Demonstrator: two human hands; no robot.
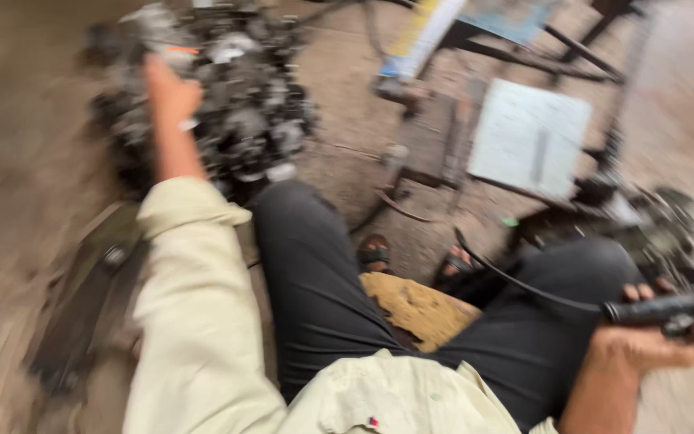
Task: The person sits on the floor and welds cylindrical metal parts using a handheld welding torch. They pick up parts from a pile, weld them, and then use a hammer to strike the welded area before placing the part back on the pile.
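Note:
The picture is blurred by motion. My left hand [169,90] reaches forward to a dark, greasy engine block [234,96] on the ground at the upper left and rests on its near side; whether it grips anything I cannot tell. My right hand [654,333] is at the lower right, closed around a black tool handle [668,309] with a black cable [524,283] running off it across my right knee. I sit with dark trousers [315,273] and a pale yellow shirt sleeve [190,305].
A whitish square board [530,137] lies on the dirt floor ahead. Dark machine parts [644,221] sit to its right. A metal frame [556,48] stands at the top. My sandalled feet [375,253] flank a tan cushion [415,309]. Dark flat pieces [82,305] lie at left.

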